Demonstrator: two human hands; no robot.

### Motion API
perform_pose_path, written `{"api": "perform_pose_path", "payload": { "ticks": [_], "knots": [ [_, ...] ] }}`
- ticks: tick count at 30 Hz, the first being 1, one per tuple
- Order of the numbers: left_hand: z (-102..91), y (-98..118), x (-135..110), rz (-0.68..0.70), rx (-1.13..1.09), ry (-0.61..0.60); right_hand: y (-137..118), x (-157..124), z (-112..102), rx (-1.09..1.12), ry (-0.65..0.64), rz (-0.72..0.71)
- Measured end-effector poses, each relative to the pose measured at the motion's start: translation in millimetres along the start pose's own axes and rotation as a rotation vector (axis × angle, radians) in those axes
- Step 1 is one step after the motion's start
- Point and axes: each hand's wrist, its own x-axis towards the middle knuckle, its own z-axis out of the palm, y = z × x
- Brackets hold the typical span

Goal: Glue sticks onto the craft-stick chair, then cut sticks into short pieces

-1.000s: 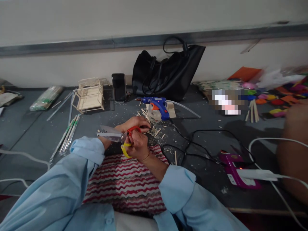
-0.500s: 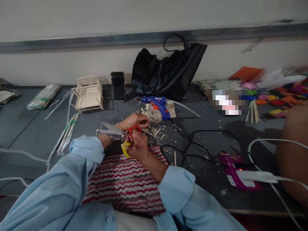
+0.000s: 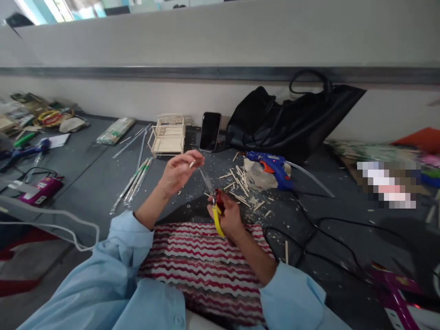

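My left hand [image 3: 176, 176] is raised over the table with a short piece of wooden stick [image 3: 192, 163] pinched in its fingers. To its right, my right hand [image 3: 227, 214] is wrapped round the handles of a pair of scissors [image 3: 217, 221], one yellow and one red. The blades point up toward my left hand and look nearly closed. Cut sticks [image 3: 240, 181] lie scattered just beyond my right hand. A blue glue gun [image 3: 271, 168] rests over a pale round container behind them. Farther back stands a small stick-built frame [image 3: 168, 137], apart from both hands.
A phone [image 3: 210, 131] leans upright by a black bag [image 3: 292, 123]. Wrapped stick bundles [image 3: 116, 130] and clear tubes [image 3: 137, 185] lie at left. A striped cloth [image 3: 206, 261] covers my lap. Black cable [image 3: 330, 220] runs right to a purple power strip [image 3: 395, 291].
My view has turned left. My hands have come apart: the left is raised with a stick piece showing. The scissors, widely spread before, now point upward with blades nearly together.
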Motion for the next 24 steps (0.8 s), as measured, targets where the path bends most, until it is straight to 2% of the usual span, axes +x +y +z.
{"api": "perform_pose_path", "payload": {
  "ticks": [4,9,12,15,24],
  "knots": [
    [-5.3,-3,-1,-0.04,0.04,-0.018,-12,1,-6,0.006,-0.099,0.045],
    [-1.8,-7,-5,-0.103,-0.077,-0.041,-23,2,-11,0.038,-0.176,0.082],
    [3.6,-10,-8,-0.144,-0.08,-0.043,-25,3,-13,0.052,-0.178,0.093],
    [5.9,-11,-8,-0.183,-0.037,0.005,-24,2,-12,0.056,-0.18,0.098],
    [2.8,-14,-9,-0.169,0.006,-0.019,-23,1,-12,0.059,-0.205,0.08]
  ]
}}
